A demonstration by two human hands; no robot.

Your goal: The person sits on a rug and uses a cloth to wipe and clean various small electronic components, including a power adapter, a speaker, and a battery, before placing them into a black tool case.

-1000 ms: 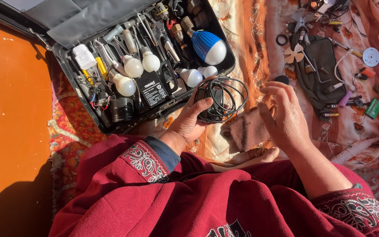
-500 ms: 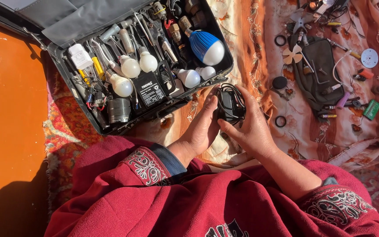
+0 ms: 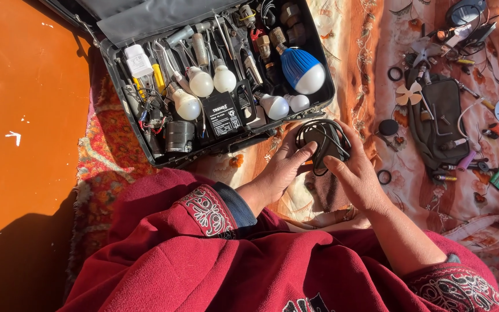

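Both hands [image 3: 319,167] now cupped tighter w/ fingers round cable coil [image 3: 323,141].

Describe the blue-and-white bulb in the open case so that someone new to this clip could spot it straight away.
Start at the open black tool case lying on the patterned cloth ahead of the person. Look at the case's right end, just above the two hands. The blue-and-white bulb lies there: far bigger than the plain white bulbs beside it, and the only one with a ribbed blue body.

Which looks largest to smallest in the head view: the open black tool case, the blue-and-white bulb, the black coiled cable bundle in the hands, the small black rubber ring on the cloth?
1. Open black tool case
2. Black coiled cable bundle and blue-and-white bulb: too alike to rank
3. Small black rubber ring
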